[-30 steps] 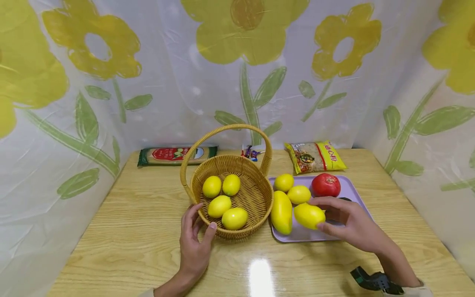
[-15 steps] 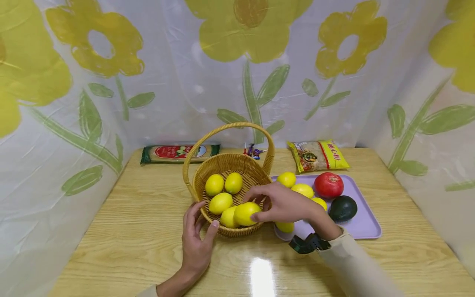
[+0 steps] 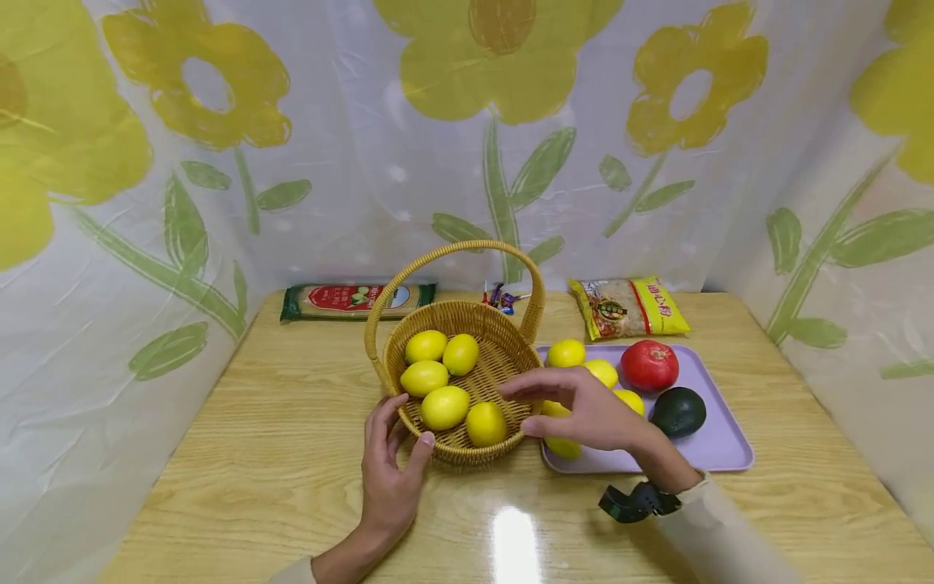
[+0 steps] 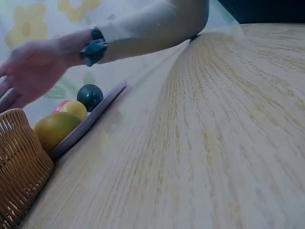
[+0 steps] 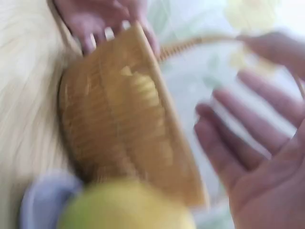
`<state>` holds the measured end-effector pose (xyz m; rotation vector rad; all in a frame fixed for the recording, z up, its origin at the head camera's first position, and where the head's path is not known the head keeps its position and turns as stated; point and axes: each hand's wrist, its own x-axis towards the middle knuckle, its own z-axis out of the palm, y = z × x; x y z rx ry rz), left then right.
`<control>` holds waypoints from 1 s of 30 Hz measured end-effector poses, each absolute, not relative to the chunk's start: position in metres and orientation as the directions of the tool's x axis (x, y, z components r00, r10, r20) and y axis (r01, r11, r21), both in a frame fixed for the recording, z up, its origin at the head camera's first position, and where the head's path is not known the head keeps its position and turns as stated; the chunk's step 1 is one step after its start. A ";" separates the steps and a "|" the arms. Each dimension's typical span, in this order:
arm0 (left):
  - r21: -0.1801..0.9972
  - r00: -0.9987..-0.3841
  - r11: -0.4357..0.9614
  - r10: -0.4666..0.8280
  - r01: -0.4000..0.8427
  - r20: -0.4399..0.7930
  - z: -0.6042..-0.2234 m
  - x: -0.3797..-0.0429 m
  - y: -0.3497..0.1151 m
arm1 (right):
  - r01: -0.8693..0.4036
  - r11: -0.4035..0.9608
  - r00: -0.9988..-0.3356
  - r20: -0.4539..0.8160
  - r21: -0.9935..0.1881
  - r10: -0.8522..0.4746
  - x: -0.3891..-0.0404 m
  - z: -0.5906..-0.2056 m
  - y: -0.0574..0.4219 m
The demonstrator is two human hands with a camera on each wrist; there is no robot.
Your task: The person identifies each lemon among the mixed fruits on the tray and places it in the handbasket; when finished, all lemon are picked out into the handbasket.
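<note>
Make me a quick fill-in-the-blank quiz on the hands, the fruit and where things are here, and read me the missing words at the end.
1. Inside the basket lie exactly ____ lemons.
2. The left hand touches the woven ____.
3. The right hand, its fingers spread apart, holds ____.
4. The dark avocado lies on the purple ____.

Missing words, in order: five; basket; nothing; tray.
</note>
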<state>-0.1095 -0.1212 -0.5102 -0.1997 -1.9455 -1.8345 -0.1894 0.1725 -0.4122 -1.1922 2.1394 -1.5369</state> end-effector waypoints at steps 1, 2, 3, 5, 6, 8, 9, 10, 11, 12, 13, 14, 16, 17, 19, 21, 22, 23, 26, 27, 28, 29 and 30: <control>0.909 -0.887 0.103 -0.202 0.403 0.416 -0.511 -0.109 -0.121 | -0.434 0.048 -0.634 0.267 -0.900 -0.726 -0.190 -0.417 0.186; 0.910 -0.888 0.106 -0.202 0.400 0.414 -0.511 -0.109 -0.121 | -0.401 -0.002 -0.636 0.280 -0.916 -0.719 -0.190 -0.421 0.200; 0.911 -0.888 0.108 -0.203 0.398 0.412 -0.511 -0.109 -0.121 | -0.377 -0.044 -0.638 0.294 -0.925 -0.712 -0.191 -0.425 0.214; 0.913 -0.890 0.113 -0.203 0.393 0.408 -0.511 -0.109 -0.121 | -0.333 -0.089 -0.664 0.301 -0.939 -0.684 -0.190 -0.432 0.239; 0.914 -0.891 0.115 -0.202 0.390 0.406 -0.511 -0.109 -0.121 | -0.329 -0.088 -0.684 0.301 -0.940 -0.664 -0.189 -0.435 0.250; 0.916 -0.894 0.118 -0.201 0.383 0.400 -0.511 -0.109 -0.121 | -0.332 -0.028 -0.744 0.280 -0.943 -0.607 -0.186 -0.439 0.270; 0.917 -0.896 0.118 -0.201 0.380 0.397 -0.512 -0.109 -0.121 | -0.337 0.022 -0.775 0.264 -0.941 -0.575 -0.184 -0.440 0.279; 0.919 -0.897 0.119 -0.201 0.376 0.394 -0.512 -0.109 -0.121 | -0.346 0.081 -0.800 0.249 -0.935 -0.546 -0.183 -0.440 0.286; 0.920 -0.898 0.117 -0.200 0.375 0.392 -0.512 -0.109 -0.121 | -0.361 0.139 -0.818 0.241 -0.922 -0.523 -0.182 -0.440 0.292; 0.920 -0.899 0.116 -0.200 0.373 0.390 -0.512 -0.109 -0.121 | -0.373 0.211 -0.835 0.228 -0.903 -0.500 -0.181 -0.440 0.297; 0.921 -0.900 0.117 -0.200 0.372 0.388 -0.511 -0.109 -0.121 | -0.386 0.286 -0.850 0.217 -0.877 -0.481 -0.181 -0.438 0.301; 0.921 -0.900 0.117 -0.200 0.372 0.388 -0.511 -0.109 -0.121 | -0.406 0.359 -0.858 0.215 -0.841 -0.467 -0.180 -0.437 0.304; 0.921 -0.899 0.114 -0.201 0.373 0.389 -0.511 -0.109 -0.121 | -0.444 0.491 -0.864 0.214 -0.749 -0.456 -0.179 -0.435 0.308; 0.920 -0.899 0.113 -0.200 0.375 0.391 -0.511 -0.109 -0.121 | -0.460 0.552 -0.866 0.214 -0.696 -0.452 -0.178 -0.434 0.309; 0.919 -0.898 0.110 -0.199 0.378 0.393 -0.510 -0.110 -0.121 | -0.484 0.660 -0.867 0.213 -0.575 -0.450 -0.176 -0.431 0.309; 0.919 -0.897 0.107 -0.199 0.380 0.394 -0.510 -0.110 -0.122 | -0.500 0.720 -0.862 0.197 -0.482 -0.467 -0.175 -0.430 0.307; 0.919 -0.897 0.107 -0.199 0.380 0.394 -0.510 -0.110 -0.122 | -0.502 0.735 -0.861 0.181 -0.456 -0.475 -0.174 -0.429 0.305; 0.918 -0.897 0.107 -0.199 0.381 0.395 -0.510 -0.110 -0.122 | -0.505 0.743 -0.858 0.165 -0.439 -0.486 -0.173 -0.428 0.303; 0.917 -0.896 0.106 -0.200 0.384 0.398 -0.510 -0.109 -0.122 | -0.515 0.744 -0.847 0.121 -0.426 -0.517 -0.170 -0.426 0.298; 0.917 -0.895 0.106 -0.200 0.386 0.400 -0.510 -0.110 -0.122 | -0.514 0.744 -0.846 0.109 -0.426 -0.522 -0.169 -0.425 0.297; 0.916 -0.894 0.105 -0.200 0.387 0.400 -0.510 -0.110 -0.121 | -0.515 0.748 -0.845 0.102 -0.419 -0.525 -0.168 -0.424 0.295; 0.916 -0.894 0.105 -0.200 0.387 0.401 -0.510 -0.110 -0.121 | -0.518 0.752 -0.844 0.098 -0.408 -0.528 -0.166 -0.423 0.294; 0.916 -0.894 0.104 -0.200 0.388 0.401 -0.510 -0.110 -0.121 | -0.517 0.757 -0.844 0.092 -0.399 -0.528 -0.165 -0.423 0.293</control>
